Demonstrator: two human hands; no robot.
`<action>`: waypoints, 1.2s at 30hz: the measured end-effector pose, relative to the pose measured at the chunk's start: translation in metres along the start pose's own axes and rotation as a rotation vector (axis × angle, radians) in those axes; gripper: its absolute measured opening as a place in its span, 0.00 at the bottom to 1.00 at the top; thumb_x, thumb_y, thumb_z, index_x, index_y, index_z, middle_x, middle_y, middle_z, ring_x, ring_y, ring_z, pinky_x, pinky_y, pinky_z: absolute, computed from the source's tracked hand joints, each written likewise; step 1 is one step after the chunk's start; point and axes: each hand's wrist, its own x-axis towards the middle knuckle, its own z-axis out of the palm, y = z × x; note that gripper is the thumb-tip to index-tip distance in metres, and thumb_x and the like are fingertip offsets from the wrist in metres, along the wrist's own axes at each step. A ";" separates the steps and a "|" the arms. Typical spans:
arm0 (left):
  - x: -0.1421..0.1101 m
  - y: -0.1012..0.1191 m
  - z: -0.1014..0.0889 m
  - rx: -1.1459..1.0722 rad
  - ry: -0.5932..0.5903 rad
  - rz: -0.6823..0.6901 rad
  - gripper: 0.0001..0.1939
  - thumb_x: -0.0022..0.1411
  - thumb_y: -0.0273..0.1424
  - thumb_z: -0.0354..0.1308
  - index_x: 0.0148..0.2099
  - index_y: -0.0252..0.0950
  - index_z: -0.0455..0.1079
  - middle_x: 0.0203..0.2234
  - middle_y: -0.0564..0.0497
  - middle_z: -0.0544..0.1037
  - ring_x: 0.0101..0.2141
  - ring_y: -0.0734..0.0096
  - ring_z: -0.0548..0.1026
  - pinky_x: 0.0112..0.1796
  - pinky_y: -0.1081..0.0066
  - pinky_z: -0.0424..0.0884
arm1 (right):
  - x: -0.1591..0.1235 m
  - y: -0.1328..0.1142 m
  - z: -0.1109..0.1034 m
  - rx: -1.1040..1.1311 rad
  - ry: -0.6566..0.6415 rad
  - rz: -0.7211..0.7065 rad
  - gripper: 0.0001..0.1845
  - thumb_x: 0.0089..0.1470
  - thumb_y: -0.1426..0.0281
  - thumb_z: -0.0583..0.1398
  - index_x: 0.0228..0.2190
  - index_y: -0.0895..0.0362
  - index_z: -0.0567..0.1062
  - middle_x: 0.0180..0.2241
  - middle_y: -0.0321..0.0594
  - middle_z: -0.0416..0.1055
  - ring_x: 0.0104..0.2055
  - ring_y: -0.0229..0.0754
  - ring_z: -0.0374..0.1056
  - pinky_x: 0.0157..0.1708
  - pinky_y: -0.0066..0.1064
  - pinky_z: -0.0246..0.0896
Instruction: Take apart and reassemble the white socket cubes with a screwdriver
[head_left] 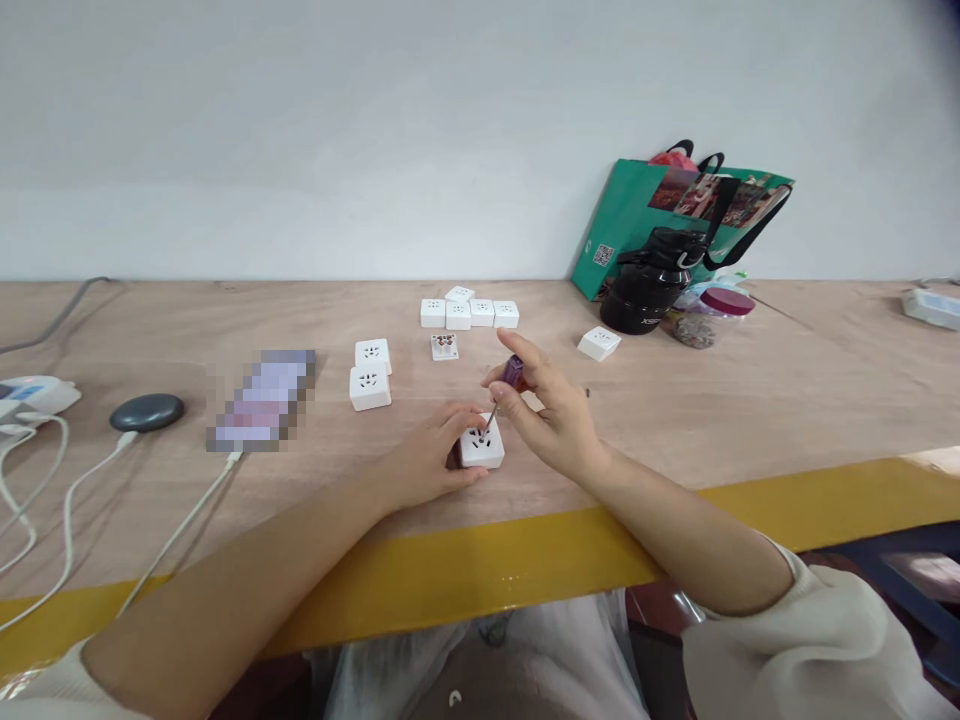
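Wooden surface (675, 400) carries a white socket module (481, 447) between the hands: the left hand (427, 455) clasps it, the right hand (544, 410) pinches a purple-handled screwdriver (514, 373) against its face; a slipping tip could jab the left fingers (461, 418).

Socket adapter (481, 447): white housing, black outlet slots. Screwdriver handle (514, 372): translucent purple. Desk (810, 400): pale tan wood grain, yellow front edge. Shopping bag (611, 230): green, multicoloured photo print, black handles. Drinking bottle (643, 300): black.
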 end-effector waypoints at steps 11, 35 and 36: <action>-0.001 0.007 -0.006 0.113 -0.045 0.024 0.30 0.58 0.36 0.59 0.60 0.41 0.53 0.62 0.42 0.54 0.61 0.54 0.54 0.57 0.53 0.59 | 0.015 0.023 -0.020 0.044 0.266 0.174 0.17 0.53 0.75 0.51 0.45 0.52 0.66 0.29 0.34 0.66 0.25 0.35 0.63 0.27 0.31 0.65; 0.000 -0.003 0.002 0.108 0.070 0.129 0.17 0.62 0.34 0.56 0.52 0.40 0.61 0.55 0.44 0.64 0.54 0.59 0.65 0.53 0.56 0.64 | 0.011 0.000 0.007 0.410 0.329 0.346 0.12 0.60 0.61 0.50 0.27 0.53 0.58 0.18 0.29 0.68 0.15 0.30 0.55 0.14 0.23 0.50; 0.000 -0.003 0.002 0.100 0.067 0.129 0.17 0.62 0.34 0.56 0.52 0.41 0.60 0.55 0.44 0.64 0.54 0.60 0.65 0.53 0.56 0.64 | 0.010 0.001 0.008 0.400 0.336 0.335 0.12 0.60 0.61 0.50 0.27 0.53 0.58 0.19 0.29 0.68 0.15 0.30 0.55 0.14 0.23 0.50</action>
